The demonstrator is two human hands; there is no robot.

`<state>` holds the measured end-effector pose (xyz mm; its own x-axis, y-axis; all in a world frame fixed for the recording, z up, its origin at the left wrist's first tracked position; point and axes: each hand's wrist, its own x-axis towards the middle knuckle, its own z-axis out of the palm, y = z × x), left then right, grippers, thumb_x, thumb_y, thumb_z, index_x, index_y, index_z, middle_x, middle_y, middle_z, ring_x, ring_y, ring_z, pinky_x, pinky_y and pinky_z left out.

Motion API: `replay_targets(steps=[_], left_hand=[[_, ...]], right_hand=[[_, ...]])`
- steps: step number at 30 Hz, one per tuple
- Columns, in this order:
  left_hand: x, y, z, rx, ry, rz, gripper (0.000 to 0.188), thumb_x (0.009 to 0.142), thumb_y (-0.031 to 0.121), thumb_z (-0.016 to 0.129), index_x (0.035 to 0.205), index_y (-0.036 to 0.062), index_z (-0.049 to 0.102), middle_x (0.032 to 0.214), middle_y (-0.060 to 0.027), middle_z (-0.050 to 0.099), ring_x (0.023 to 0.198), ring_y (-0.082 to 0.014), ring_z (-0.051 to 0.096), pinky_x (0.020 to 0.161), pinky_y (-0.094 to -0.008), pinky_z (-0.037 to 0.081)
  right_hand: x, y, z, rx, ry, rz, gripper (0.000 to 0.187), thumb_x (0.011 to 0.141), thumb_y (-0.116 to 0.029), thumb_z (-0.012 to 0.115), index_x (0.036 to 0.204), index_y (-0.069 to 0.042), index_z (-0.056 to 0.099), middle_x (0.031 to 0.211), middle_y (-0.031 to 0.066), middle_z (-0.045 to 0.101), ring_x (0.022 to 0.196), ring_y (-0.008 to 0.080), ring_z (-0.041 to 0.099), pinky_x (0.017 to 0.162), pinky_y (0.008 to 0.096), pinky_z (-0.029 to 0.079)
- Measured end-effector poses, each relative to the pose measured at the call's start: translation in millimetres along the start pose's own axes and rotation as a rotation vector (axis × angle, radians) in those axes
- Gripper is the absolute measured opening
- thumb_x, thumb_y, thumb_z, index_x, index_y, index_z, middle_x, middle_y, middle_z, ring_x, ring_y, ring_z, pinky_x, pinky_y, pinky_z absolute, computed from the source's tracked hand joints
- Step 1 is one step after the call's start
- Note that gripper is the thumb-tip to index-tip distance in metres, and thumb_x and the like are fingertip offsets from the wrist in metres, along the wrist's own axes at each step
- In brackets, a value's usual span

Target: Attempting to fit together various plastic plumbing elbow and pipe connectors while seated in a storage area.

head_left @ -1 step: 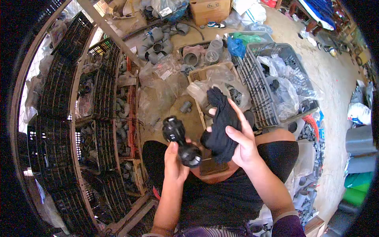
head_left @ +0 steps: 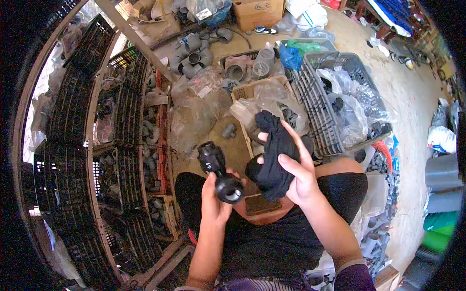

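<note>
1. Left hand (head_left: 216, 202), head view, just past 6 from centre: fingers and thumb closed round the narrow middle of a black fitting (head_left: 219, 168). Fitting sits at 7, tilted, wide ribbed end toward 11, rounder end toward 5 with its opening showing. Thumb and fingers cover part of the neck.
2. Right hand (head_left: 300, 180), at 4: gripping a bunched black cloth (head_left: 277, 162), thumb lying on top, some fingers hidden behind. Cloth near the fitting, a gap between them.
3. Cloth and hand block the near part of a beige crate (head_left: 239, 90), between 1 and 2. Clear bags and grey pieces inside; bags hide much of the contents.
4. Grey tee fitting (head_left: 229, 130) loose on the floor at 12, just beyond the hands. Clear plastic (head_left: 191, 116) spread over the floor toward 10.
5. Large grey crate (head_left: 318, 104) at 2, loaded with clear bags; blue bag (head_left: 291, 59) by its far corner.
6. Heap of grey elbows (head_left: 191, 60) at 11. Cardboard box (head_left: 259, 17) farther off, just past 12, shoe (head_left: 267, 30) near it.
7. Shelving of dark crates (head_left: 73, 174) fills 8 to 10; slanting wooden post (head_left: 133, 36) crosses in front toward 11.
8. Small grey fittings (head_left: 378, 242) piled at 4, grey rolls (head_left: 442, 172) at 3.
</note>
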<state>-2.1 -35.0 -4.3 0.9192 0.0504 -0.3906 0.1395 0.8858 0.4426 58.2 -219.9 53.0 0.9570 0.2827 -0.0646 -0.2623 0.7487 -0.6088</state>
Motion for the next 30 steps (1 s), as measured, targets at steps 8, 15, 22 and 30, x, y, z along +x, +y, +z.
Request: replay_targets(steps=[8, 15, 22, 30], left_hand=[[6.3, 5.7, -10.1, -0.135, -0.002, -0.029, 0.039, 0.096, 0.032, 0.050, 0.119, 0.0008, 0.046, 0.101, -0.0137, 0.060, 0.096, -0.0274, 0.060, 0.093, -0.0467, 0.048], [9.0, 6.5, -6.7, -0.068, 0.045, 0.040, 0.036, 0.096, 0.033, 0.050, 0.111, -0.0005, 0.048, 0.098, -0.0136, 0.061, 0.095, -0.0271, 0.062, 0.092, -0.0466, 0.049], [7.2, 17.2, -2.0, 0.128, 0.109, 0.212, 0.031, 0.096, 0.031, 0.050, 0.108, 0.0017, 0.052, 0.098, -0.0111, 0.063, 0.090, -0.0240, 0.064, 0.085, -0.0397, 0.052], [5.1, 16.6, 2.2, 0.169, 0.131, 0.271, 0.030, 0.096, 0.027, 0.052, 0.113, 0.0018, 0.048, 0.100, -0.0106, 0.062, 0.089, -0.0228, 0.064, 0.079, -0.0380, 0.054]], right_hand=[[-1.5, 4.1, -6.8, 0.024, -0.117, 0.049, 0.049, 0.084, -0.019, 0.066, 0.125, -0.007, 0.042, 0.118, 0.0226, 0.058, 0.093, 0.0237, 0.063, 0.084, 0.0336, 0.050], [-3.0, 19.6, -9.2, -0.288, -0.155, 0.160, 0.028, 0.088, -0.015, 0.065, 0.111, -0.004, 0.052, 0.080, 0.0012, 0.057, 0.067, 0.0077, 0.054, 0.059, 0.0221, 0.043], [-15.1, 16.0, 5.0, -0.550, -0.275, 0.302, 0.025, 0.091, -0.013, 0.061, 0.112, -0.003, 0.053, 0.075, -0.0015, 0.056, 0.059, 0.0027, 0.049, 0.054, 0.0212, 0.042], [-13.1, 19.1, 1.7, -0.622, -0.370, 0.320, 0.030, 0.091, -0.024, 0.060, 0.108, 0.000, 0.054, 0.089, 0.0032, 0.057, 0.083, 0.0100, 0.053, 0.075, 0.0259, 0.044]])
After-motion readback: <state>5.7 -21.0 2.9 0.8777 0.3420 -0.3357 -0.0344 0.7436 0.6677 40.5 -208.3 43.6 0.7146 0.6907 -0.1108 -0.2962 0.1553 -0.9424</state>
